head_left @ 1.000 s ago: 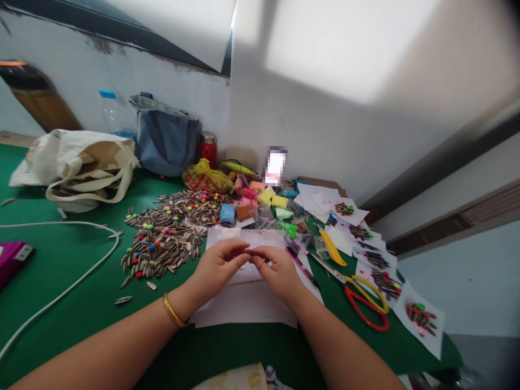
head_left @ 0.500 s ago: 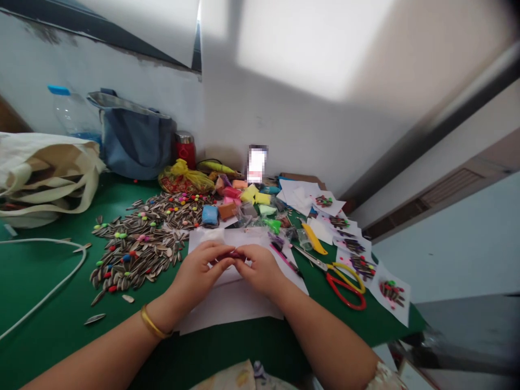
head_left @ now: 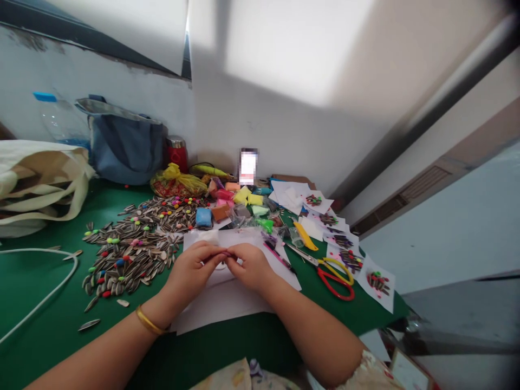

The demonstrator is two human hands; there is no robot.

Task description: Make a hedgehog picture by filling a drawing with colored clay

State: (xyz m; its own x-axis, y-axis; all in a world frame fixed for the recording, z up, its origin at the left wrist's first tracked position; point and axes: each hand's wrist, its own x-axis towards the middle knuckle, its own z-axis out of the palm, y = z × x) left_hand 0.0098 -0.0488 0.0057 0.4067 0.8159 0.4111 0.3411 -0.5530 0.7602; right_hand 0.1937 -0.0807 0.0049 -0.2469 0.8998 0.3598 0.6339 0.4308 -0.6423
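Observation:
My left hand (head_left: 194, 272) and my right hand (head_left: 251, 267) meet fingertip to fingertip above white paper sheets (head_left: 227, 310). Between the pinched thumbs and fingers shows a small purplish piece (head_left: 226, 254), mostly hidden; its material is hard to make out. To the left of my left hand spreads a heap of striped sunflower seeds (head_left: 134, 254), dotted with small coloured beads or seeds. A pink and black pen (head_left: 280, 257) lies to the right of my right hand. Beyond it are scissors (head_left: 325, 268) with one yellow and one red handle.
Coloured packets of soft clay (head_left: 221, 212) lie behind the paper, near a propped phone (head_left: 247, 167). A yellow cutter (head_left: 305, 236) and paper cards with seed designs (head_left: 378, 283) line the right side. Bags (head_left: 125, 143), a red flask (head_left: 176, 154) and a white cable (head_left: 60, 292) are leftward.
The whole view has turned slightly to the right, so things appear shifted left. My hands stay joined at the fingertips, with only a slight shift of the fingers around the small piece.

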